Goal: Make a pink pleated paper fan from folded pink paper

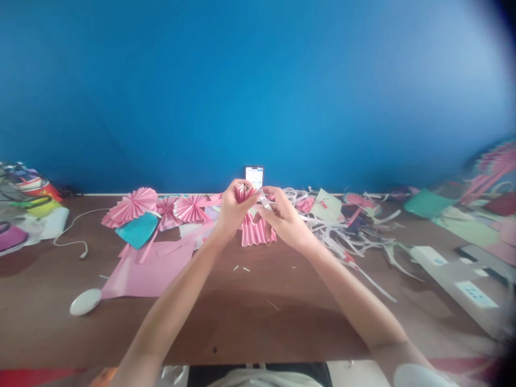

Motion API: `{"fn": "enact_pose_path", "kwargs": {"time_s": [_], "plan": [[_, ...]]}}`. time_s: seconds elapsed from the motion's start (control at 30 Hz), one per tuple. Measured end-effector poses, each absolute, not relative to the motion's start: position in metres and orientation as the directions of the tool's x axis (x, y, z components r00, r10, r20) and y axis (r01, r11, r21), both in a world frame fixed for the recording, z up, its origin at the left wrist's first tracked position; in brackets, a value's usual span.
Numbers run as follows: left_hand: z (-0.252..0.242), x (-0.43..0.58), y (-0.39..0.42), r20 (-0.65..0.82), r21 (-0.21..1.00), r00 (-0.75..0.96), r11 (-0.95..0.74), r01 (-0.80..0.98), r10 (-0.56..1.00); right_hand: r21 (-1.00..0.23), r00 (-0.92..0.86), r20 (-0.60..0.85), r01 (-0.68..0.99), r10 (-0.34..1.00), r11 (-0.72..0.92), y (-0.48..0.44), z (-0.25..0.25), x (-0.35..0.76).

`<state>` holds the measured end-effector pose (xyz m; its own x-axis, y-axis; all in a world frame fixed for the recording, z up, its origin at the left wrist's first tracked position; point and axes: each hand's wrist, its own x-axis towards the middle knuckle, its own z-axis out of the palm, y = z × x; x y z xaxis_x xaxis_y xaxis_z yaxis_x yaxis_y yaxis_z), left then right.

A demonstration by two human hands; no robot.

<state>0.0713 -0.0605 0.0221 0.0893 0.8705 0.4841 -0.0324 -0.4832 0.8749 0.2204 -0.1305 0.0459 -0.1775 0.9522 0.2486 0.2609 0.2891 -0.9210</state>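
Above the middle of the brown wooden table [258, 317], the left hand [231, 210] closes around the pinched top of a pink pleated paper fan [256, 230], while the right hand [285, 219] pinches a small pale strip [265, 202] just beside it, a phone [254, 176] propped behind.

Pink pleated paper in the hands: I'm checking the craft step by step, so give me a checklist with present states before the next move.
1. Left hand grips the top of the pink pleated paper: ok.
2. Right hand holds a small white strip at the paper's top: ok.
3. Pleats hang fanned out below the hands: ok.
4. Strip stuck to the paper: cannot tell.
5. Finished pink fans lie apart on the table, left of the hands: ok.
6. Phone stands upright against the wall: ok.
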Motion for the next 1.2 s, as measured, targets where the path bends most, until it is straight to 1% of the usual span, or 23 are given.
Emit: {"fn": "enact_pose_path", "kwargs": {"time_s": [0.1, 0.2, 0.4, 0.57, 0.7, 0.8, 0.93, 1.03, 1.2], "plan": [[0.021, 0.071, -0.060, 0.465, 0.885, 0.072, -0.460, -0.069, 0.883, -0.915, -0.142, 0.273, 0.268, 0.952, 0.302, -0.130, 0.045, 0.221], [0.022, 0.072, -0.061, 0.469, 0.881, 0.066, -0.460, -0.116, 0.881, -0.918, -0.154, 0.279, 0.246, 0.948, 0.310, -0.127, 0.044, 0.223], [0.028, 0.070, -0.063, 0.492, 0.863, 0.052, -0.479, -0.162, 0.869, -0.871, -0.189, 0.288, 0.355, 0.939, 0.339, -0.120, 0.042, 0.224], [0.029, 0.068, -0.062, 0.472, 0.868, 0.068, -0.451, -0.206, 0.879, -0.882, -0.201, 0.265, 0.344, 0.943, 0.321, -0.115, 0.040, 0.226], [0.028, 0.071, -0.061, 0.478, 0.857, 0.099, -0.438, -0.270, 0.873, -0.914, -0.170, 0.255, 0.279, 0.952, 0.295, -0.116, 0.045, 0.227], [0.026, 0.073, -0.062, 0.461, 0.853, 0.127, -0.399, -0.338, 0.878, -0.946, -0.198, 0.222, 0.192, 0.955, 0.260, -0.120, 0.049, 0.227], [0.024, 0.074, -0.063, 0.455, 0.845, 0.106, -0.391, -0.364, 0.884, -0.968, -0.218, 0.214, 0.087, 0.952, 0.237, -0.126, 0.052, 0.228], [0.023, 0.074, -0.061, 0.415, 0.852, 0.079, -0.356, -0.385, 0.906, -0.971, -0.205, 0.219, 0.049, 0.954, 0.233, -0.132, 0.055, 0.229], [0.024, 0.077, -0.060, 0.333, 0.853, 0.126, -0.242, -0.462, 0.934, -0.967, -0.211, 0.245, 0.011, 0.946, 0.253, -0.141, 0.057, 0.222]]}}
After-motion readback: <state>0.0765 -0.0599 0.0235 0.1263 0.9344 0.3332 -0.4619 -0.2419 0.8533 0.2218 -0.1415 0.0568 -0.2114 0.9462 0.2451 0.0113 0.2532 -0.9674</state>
